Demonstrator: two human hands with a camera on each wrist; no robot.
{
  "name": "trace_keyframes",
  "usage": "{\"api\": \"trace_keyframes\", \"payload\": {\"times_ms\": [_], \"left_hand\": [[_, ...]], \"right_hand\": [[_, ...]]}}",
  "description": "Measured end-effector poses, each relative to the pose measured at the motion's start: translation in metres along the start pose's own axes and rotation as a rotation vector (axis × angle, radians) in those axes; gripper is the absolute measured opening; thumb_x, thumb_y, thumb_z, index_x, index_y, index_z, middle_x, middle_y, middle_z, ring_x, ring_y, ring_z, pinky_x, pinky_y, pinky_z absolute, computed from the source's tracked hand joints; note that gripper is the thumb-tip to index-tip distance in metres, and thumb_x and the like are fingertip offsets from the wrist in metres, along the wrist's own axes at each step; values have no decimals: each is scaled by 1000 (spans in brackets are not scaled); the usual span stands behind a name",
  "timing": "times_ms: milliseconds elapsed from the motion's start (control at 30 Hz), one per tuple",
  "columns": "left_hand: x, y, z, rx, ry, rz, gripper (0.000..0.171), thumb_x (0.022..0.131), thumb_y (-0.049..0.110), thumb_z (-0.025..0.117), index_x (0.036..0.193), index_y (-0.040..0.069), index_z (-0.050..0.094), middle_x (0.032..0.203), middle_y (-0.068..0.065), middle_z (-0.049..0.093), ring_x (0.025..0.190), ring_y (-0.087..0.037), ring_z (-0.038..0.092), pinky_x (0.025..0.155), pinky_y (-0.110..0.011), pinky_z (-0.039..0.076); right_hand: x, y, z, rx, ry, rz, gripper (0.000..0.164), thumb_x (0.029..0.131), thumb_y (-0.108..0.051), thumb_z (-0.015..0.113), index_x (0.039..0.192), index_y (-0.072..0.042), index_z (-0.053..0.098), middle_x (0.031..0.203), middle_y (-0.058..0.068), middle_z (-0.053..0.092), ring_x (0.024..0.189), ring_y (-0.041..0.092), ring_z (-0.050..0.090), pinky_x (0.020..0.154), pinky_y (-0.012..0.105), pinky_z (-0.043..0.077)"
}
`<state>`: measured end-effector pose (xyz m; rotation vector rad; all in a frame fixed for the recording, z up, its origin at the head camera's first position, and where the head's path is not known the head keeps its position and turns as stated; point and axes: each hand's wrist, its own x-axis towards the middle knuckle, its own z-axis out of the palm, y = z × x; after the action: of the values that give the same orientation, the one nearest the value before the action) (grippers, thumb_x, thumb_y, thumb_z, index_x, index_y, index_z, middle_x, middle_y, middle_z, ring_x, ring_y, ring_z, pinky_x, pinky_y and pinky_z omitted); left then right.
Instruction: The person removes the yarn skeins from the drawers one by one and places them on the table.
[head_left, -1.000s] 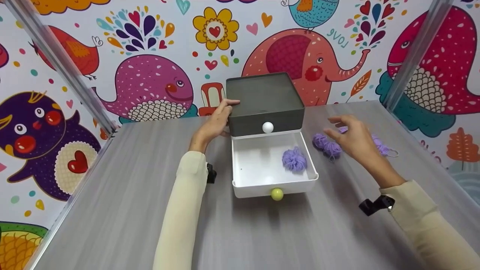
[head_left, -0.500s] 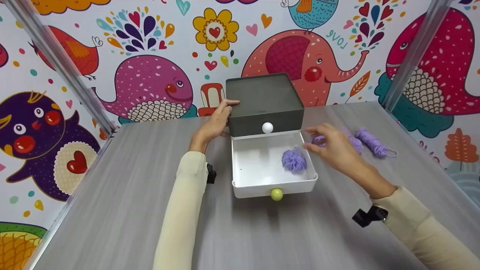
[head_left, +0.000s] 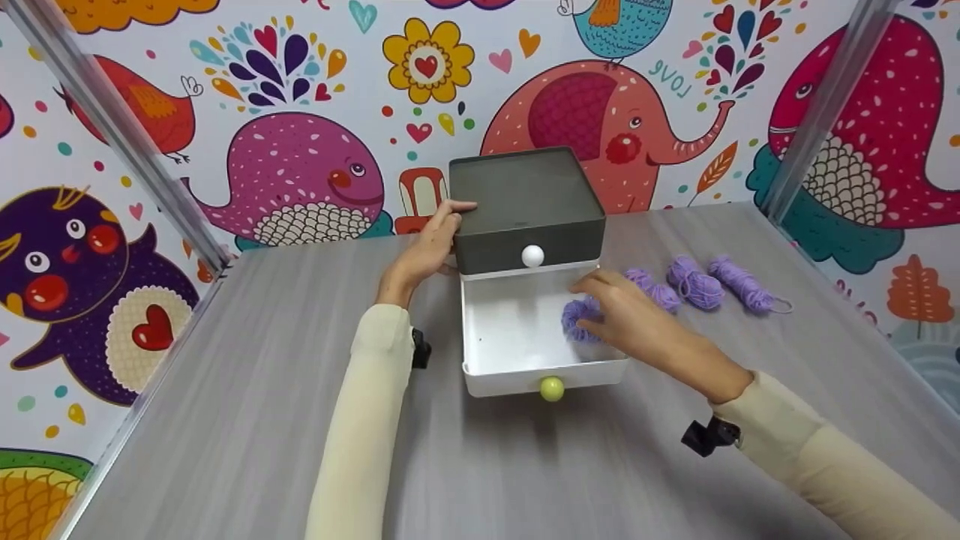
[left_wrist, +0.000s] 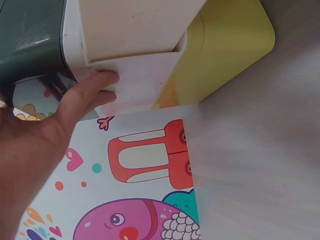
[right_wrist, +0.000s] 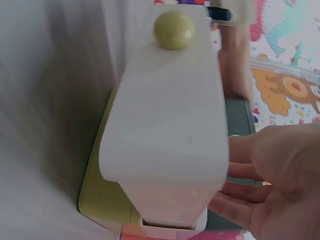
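A small drawer cabinet has a dark green upper unit with a white knob. Below it, a white drawer with a yellow-green knob stands pulled out. My left hand braces the cabinet's left side, one finger lying on its top; in the left wrist view, fingertips touch the white casing. My right hand reaches over the drawer's right wall, thumb and fingers apart around a purple yarn ball. The hand partly hides the ball, and the drawer front blocks it in the right wrist view.
Right of the drawer lie three purple yarn bundles: a near one, a middle one and a far one. A yellow lower unit shows under the white one. A patterned wall stands behind the grey table.
My right hand has moved left from above the yarn bundles and down into the drawer, to the yarn ball. The left hand keeps its place on the cabinet.
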<state>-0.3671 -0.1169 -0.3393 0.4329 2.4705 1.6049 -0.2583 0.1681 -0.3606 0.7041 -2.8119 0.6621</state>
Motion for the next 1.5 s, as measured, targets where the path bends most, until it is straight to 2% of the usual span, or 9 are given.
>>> {"api": "trace_keyframes", "payload": {"times_ms": [167,367,467,633,767,867,1033,1233,1500], "left_hand": [[0,-1,0,-1,-2,-6,40,109,37,25,146,33,39,153,-17,35,127,-42,53,93,-64,53],[-1,0,0,-7,1,-1,39,109,37,27,146,33,40,155,-16,34,128,-41,52,94,-64,52],[-1,0,0,2,3,-3,39,109,38,27,146,33,40,158,-15,30,132,-40,49,95,-65,51],[-1,0,1,7,7,-5,39,109,37,26,145,33,40,154,-16,35,127,-40,52,95,-63,52],[-1,0,0,8,4,-10,40,109,37,26,146,33,40,151,-17,38,126,-40,53,95,-63,52],[0,0,0,10,1,-12,40,109,37,26,146,33,39,151,-17,38,127,-41,53,94,-63,52],[0,0,0,-1,-4,-15,39,109,37,26,146,34,38,149,-18,39,125,-42,54,95,-63,52],[0,0,0,-7,-7,-20,39,109,38,25,146,34,38,149,-17,38,123,-41,55,95,-63,52],[-2,1,1,-1,6,-5,40,109,37,26,146,31,39,153,-17,35,125,-41,54,94,-62,53]], "right_hand": [[0,-6,9,-110,25,-65,37,79,0,80,114,7,68,111,22,66,102,35,67,89,47,58],[-1,-13,13,-197,-40,-88,33,74,3,76,104,11,66,98,22,65,85,31,66,74,44,59],[0,-16,14,-219,-68,-79,35,73,4,76,105,12,66,96,23,65,81,29,64,71,42,58],[2,-16,15,-241,-82,-68,34,71,4,75,103,11,66,94,22,64,76,28,63,67,42,58],[2,-17,17,-254,-73,-105,28,71,6,74,97,9,66,90,22,66,76,32,64,67,44,57],[1,-19,19,-249,-57,-138,23,70,8,74,92,7,67,88,21,67,77,36,66,68,45,57],[3,-18,19,-209,-50,-148,21,70,11,72,90,6,68,84,19,66,76,33,67,68,44,57],[5,-13,20,-173,-62,-124,29,68,13,71,97,8,69,86,20,62,75,27,62,68,41,58],[8,-8,21,-86,-65,-99,33,66,15,69,98,10,71,90,22,69,81,31,67,74,44,59]]}}
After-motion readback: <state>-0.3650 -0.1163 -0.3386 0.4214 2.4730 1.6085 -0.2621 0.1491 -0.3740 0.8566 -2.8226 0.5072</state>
